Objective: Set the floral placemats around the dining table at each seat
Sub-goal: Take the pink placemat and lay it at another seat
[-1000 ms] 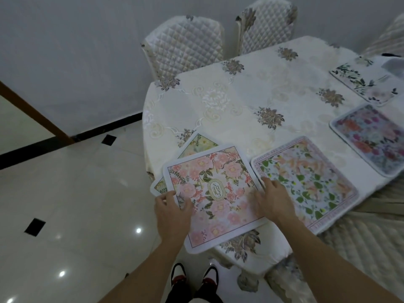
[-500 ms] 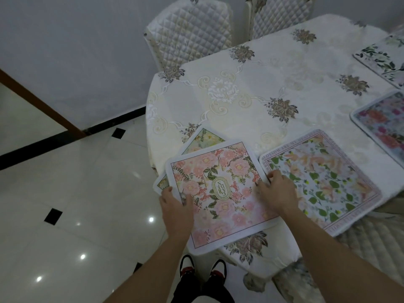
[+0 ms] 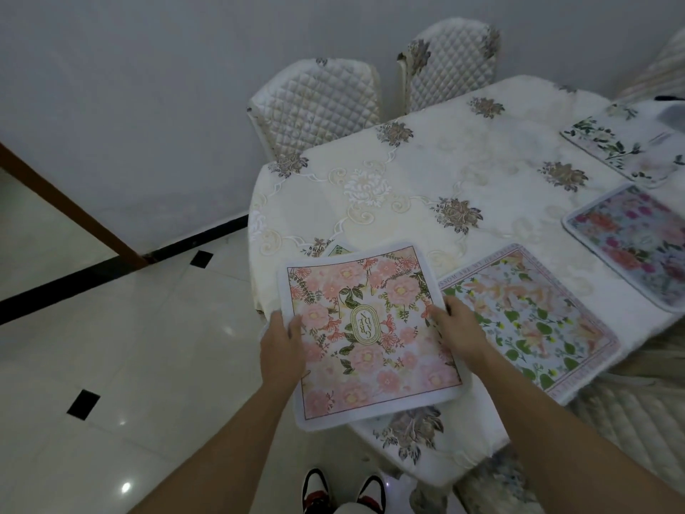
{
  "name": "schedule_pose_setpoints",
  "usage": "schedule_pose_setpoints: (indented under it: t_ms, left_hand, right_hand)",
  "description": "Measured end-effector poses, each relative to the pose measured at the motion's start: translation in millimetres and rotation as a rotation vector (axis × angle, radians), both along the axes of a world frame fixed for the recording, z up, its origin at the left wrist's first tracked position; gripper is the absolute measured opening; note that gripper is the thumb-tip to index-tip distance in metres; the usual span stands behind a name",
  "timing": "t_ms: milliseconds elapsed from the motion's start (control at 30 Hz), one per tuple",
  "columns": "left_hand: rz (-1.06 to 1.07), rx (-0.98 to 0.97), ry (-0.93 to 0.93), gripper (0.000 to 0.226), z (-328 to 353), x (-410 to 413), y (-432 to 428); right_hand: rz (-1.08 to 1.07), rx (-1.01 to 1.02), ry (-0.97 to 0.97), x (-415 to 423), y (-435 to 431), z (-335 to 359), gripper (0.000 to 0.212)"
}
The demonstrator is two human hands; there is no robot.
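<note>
Left hand [image 3: 283, 341] and right hand [image 3: 459, 330] grip opposite edges of pink placemat [image 3: 374, 365].

The near corner of the desk [image 3: 463, 168] is taken up by a pink mat [image 3: 370, 328], which is held at its side edges by the left grip [image 3: 283, 339] and the right grip [image 3: 457, 330] and overhangs the desk's edge. A green mat corner [image 3: 339, 250] is seen beneath its far edge. The near right edge is covered by a leafy mat [image 3: 530, 320], with a purple mat [image 3: 637, 246] and a white mat [image 3: 608, 150] beyond. Bare cloth is left open across the middle and far left. The far side is blocked by two quilted chairs [image 3: 318, 102]. Open floor [image 3: 129, 346] is left beside the desk.
</note>
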State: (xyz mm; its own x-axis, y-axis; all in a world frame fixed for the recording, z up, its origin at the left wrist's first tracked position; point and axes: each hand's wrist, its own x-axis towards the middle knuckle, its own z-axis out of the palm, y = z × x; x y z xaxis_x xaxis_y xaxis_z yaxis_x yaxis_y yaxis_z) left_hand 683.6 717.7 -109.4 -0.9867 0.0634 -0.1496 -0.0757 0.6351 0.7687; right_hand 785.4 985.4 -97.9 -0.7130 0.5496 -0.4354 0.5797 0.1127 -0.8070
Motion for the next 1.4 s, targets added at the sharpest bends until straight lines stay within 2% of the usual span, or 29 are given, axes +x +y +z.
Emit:
schedule_pose_setpoints:
  t_ms: [200, 433, 767, 900, 1100, 1233, 1400]
  left_hand:
    - [-0.101, 0.081, 0.078, 0.027, 61, -28, 8]
    - [-0.156, 0.194, 0.148, 0.027, 128, -55, 8]
    - [-0.125, 0.202, 0.166, 0.033, 152, -56, -7]
    - [-0.058, 0.175, 0.16, 0.03, 147, -48, -28]
    - [0.097, 0.13, 0.133, 0.031, 135, -36, -87]
    - [0.22, 0.159, 0.091, 0.033, 130, -36, -138]
    - [0.339, 0.132, 0.135, 0.03, 132, -45, -196]
  right_hand:
    - [-0.103, -0.022, 0.148, -15, 6, 58, 0.012]
    - [-0.108, 0.121, 0.286, -24, 5, 124, 0.026]
    - [-0.128, 0.245, 0.301, -25, -9, 139, 0.036]
    - [-0.054, 0.281, 0.258, -33, -26, 129, 0.037]
    - [0.117, 0.347, 0.292, -60, -75, 120, 0.035]
    - [0.213, 0.322, 0.307, -88, -119, 113, 0.035]
    - [0.328, 0.297, 0.322, -132, -177, 110, 0.034]
